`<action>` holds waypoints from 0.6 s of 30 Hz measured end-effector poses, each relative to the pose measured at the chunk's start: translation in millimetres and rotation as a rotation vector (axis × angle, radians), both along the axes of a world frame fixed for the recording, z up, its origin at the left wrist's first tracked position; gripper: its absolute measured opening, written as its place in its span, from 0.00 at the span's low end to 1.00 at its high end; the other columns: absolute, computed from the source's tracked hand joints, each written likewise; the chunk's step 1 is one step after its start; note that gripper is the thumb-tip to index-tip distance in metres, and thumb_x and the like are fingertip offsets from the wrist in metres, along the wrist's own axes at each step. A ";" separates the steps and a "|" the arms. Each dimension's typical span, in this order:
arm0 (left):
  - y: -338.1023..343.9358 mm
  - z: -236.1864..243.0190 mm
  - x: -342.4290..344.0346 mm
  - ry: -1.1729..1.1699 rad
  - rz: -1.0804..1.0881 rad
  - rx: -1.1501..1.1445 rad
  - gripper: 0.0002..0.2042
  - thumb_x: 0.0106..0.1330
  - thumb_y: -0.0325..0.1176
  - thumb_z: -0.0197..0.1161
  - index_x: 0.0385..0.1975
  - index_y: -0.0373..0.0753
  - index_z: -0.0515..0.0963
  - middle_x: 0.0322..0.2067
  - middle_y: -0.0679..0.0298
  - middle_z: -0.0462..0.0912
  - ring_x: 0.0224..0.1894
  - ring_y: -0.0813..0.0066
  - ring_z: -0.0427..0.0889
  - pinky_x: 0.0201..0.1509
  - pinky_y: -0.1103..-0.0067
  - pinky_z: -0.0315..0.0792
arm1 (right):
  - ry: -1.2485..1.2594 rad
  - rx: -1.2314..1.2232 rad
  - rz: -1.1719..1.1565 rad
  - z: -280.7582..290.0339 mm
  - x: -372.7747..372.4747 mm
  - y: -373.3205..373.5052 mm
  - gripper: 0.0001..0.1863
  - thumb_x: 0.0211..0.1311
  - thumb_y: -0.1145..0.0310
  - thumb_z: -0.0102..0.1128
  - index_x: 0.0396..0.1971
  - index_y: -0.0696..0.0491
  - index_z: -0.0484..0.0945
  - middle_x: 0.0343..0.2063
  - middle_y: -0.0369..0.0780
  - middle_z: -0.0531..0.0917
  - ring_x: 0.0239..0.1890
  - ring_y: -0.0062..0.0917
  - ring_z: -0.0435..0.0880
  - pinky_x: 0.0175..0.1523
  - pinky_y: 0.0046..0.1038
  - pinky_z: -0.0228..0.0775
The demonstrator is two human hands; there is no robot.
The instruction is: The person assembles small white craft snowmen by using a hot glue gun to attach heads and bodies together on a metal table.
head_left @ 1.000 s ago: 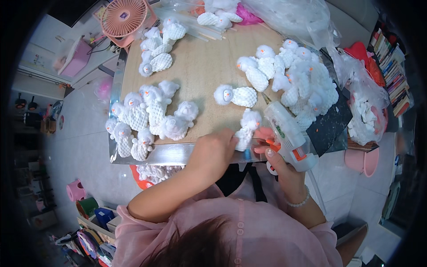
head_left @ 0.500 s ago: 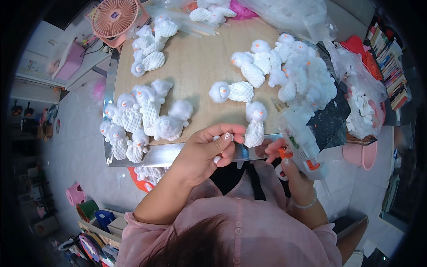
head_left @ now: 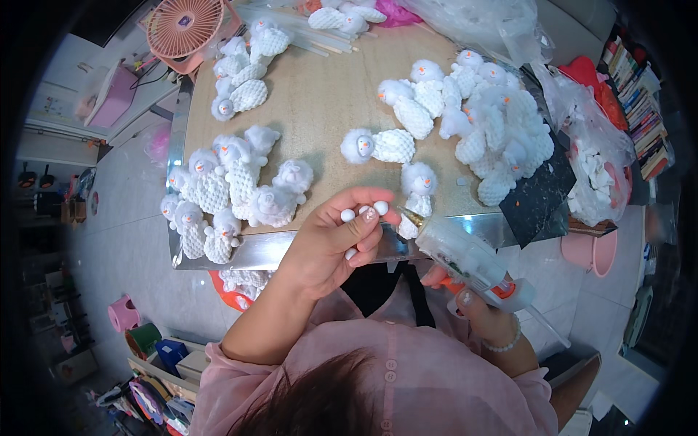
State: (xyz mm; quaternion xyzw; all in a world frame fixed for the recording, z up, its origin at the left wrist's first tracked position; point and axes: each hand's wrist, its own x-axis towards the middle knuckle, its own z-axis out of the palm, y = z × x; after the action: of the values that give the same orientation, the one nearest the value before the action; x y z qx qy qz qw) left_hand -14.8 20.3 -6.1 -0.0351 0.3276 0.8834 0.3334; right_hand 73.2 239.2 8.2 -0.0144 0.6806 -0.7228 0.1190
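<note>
My left hand (head_left: pixel 327 247) is closed over the table's front edge, holding several small white balls (head_left: pixel 381 208) between thumb and fingers. In my right hand (head_left: pixel 486 314) is a translucent hot glue gun (head_left: pixel 465 256) with an orange trigger; a clear glue stick (head_left: pixel 549 328) sticks out of its back end. The gun's brass nozzle points toward the balls, close to my left fingertips. Just beyond the nozzle lies a white knitted snowman doll (head_left: pixel 419 180) with an orange nose, its lower body partly hidden by the gun. A second snowman doll (head_left: pixel 392 146) lies sideways behind it.
More snowman dolls lie in groups at the table's left (head_left: pixel 211 185), far left (head_left: pixel 247 94) and right (head_left: pixel 502 131). A pink fan (head_left: pixel 185 29) stands at the far left corner. Plastic bags (head_left: pixel 480 29) fill the back, and a black sheet (head_left: pixel 539 196) covers the right corner.
My right hand has tilted the glue gun leftward, bringing its nozzle near my left fingertips. The white balls in my left hand now show more plainly at the fingertips.
</note>
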 end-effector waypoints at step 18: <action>-0.3 -0.8 -0.3 -0.008 0.001 -0.014 0.05 0.65 0.25 0.55 0.38 0.34 0.74 0.31 0.60 0.78 0.19 0.85 0.64 0.19 0.89 0.57 | -0.120 0.015 0.010 -3.6 3.8 2.5 0.23 0.60 0.64 0.50 0.51 0.63 0.67 0.32 0.41 0.80 0.34 0.23 0.78 0.41 0.25 0.70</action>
State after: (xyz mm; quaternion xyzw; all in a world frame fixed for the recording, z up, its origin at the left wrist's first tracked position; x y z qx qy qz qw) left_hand -15.1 20.0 -6.9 -0.0410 0.3323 0.8810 0.3342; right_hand 77.0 241.7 4.7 0.0262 0.6776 -0.7166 0.1634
